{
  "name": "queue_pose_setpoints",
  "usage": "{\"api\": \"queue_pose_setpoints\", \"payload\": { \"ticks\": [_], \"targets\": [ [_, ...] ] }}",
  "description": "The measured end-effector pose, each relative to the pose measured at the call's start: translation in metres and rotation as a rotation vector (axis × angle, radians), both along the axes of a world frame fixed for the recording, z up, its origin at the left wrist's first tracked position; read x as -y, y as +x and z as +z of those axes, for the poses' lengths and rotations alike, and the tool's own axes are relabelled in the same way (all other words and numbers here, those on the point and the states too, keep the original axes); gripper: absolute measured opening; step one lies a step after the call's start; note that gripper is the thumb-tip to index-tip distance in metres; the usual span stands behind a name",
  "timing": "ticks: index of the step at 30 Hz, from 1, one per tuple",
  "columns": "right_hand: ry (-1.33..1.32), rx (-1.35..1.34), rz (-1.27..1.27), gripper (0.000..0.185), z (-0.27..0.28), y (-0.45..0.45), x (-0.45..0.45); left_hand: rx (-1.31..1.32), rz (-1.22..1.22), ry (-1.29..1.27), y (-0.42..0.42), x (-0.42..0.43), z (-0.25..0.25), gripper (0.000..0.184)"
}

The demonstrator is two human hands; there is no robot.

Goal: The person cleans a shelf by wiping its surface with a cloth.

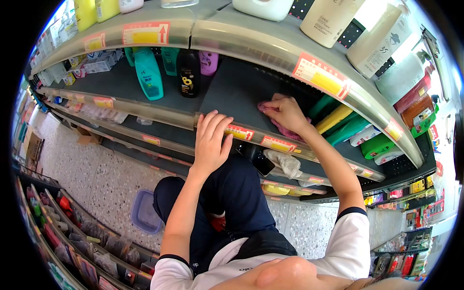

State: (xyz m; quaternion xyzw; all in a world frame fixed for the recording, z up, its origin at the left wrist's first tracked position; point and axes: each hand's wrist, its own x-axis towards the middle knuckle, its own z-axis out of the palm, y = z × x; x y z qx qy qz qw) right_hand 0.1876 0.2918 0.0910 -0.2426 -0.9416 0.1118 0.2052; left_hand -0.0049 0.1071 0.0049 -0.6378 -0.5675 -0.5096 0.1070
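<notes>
My right hand (286, 113) is closed on a pink cloth (285, 128), pressed against the dark shelf board (237, 87). Part of the cloth trails down toward the shelf's front edge. My left hand (211, 137) rests on the clear price rail (174, 116) of that same shelf, fingers stretched out and holding nothing. Left of the bare stretch of board stand a black bottle (188, 72), a teal bottle (149, 72) and a purple bottle (209, 62). On the right, beyond my right forearm, are several bottles, among them a yellow one (333, 119).
Large pump bottles (379, 38) stand on the shelf above, whose curved rail (251, 48) overhangs my hands. A greyish-white cloth (284, 163) and a black phone-like object (258, 159) lie on the shelf below. A purple basin (146, 211) is on the speckled floor.
</notes>
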Motion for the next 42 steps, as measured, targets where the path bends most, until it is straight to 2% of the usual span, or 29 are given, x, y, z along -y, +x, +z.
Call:
{"api": "queue_pose_setpoints", "payload": {
  "ticks": [5, 8, 17, 33, 39, 42],
  "targets": [
    [-0.031, 0.014, 0.101, 0.020, 0.004, 0.018, 0.010, -0.011, 0.007, 0.012, 0.002, 0.003, 0.004, 0.043],
    [-0.174, 0.045, 0.102, 0.021, 0.011, 0.026, 0.017, 0.000, -0.007, -0.003, 0.001, 0.003, 0.003, 0.043],
    [-0.335, 0.154, 0.345, 0.027, 0.024, 0.063, 0.009, -0.012, 0.010, -0.001, 0.002, 0.001, 0.003, 0.043],
    [-0.328, 0.154, 0.349, 0.026, 0.020, 0.036, 0.010, -0.007, 0.012, -0.008, -0.001, -0.005, -0.003, 0.040],
    [-0.272, 0.102, 0.271, 0.022, 0.020, 0.019, 0.018, -0.004, -0.009, 0.001, -0.003, -0.004, -0.004, 0.043],
    [-0.298, 0.093, 0.148, 0.021, 0.026, 0.007, 0.026, -0.001, -0.020, -0.007, -0.003, -0.004, -0.002, 0.043]
  ]
}}
